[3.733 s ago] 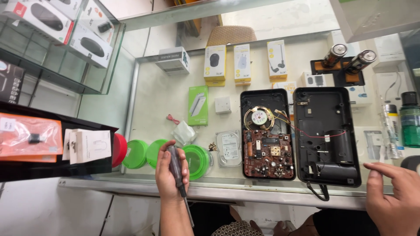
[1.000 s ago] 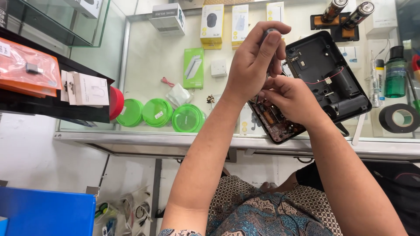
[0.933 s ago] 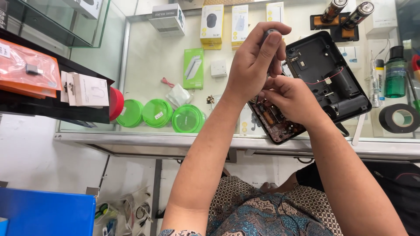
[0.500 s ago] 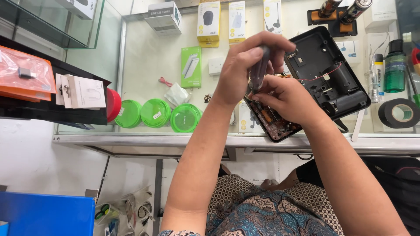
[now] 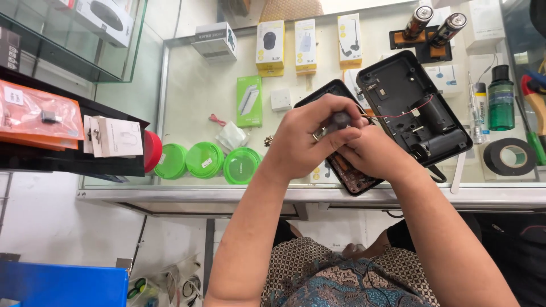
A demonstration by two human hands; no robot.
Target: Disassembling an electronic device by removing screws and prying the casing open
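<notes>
The left hand grips a grey screwdriver, now lowered from its raised position onto the circuit board; the right hand holds the board's casing, so driving looks under way. The open back cover crowds the right; green lids leave room left.

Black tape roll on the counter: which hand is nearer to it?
Right. The right hand rests on the open device, a gap left of the tape roll. The left hand, gripping the screwdriver, sits farther left, beyond the right hand.
</notes>
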